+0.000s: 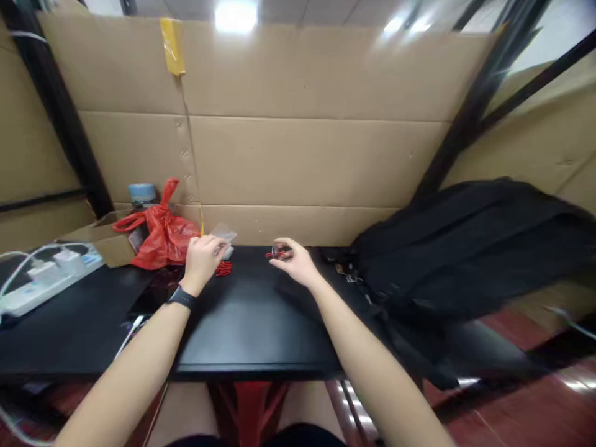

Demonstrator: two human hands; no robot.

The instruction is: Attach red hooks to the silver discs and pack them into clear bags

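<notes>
My right hand [298,264] is raised over the middle of the black table [242,323], thumb and fingers curved round a small red and dark item [278,252]. Its exact kind is too small and blurred to tell. To the left, my left hand [201,261] has its thumb and fingertips drawn together in a pinch; whatever is between them is hidden. Clear plastic packaging [224,233] shows just behind those fingertips. Below them a small folded red bundle [224,268] lies on the table. A dark watch [182,297] is on my left wrist.
A knotted red plastic bag [162,233] stands by an open cardboard box [112,242] and a blue-capped container [142,192]. A white power strip [51,282] lies far left, a dark flat device [156,292] nearer. On the right sits a large black bag [465,248], with keys [350,275] beside it. Cardboard [298,155] walls the back.
</notes>
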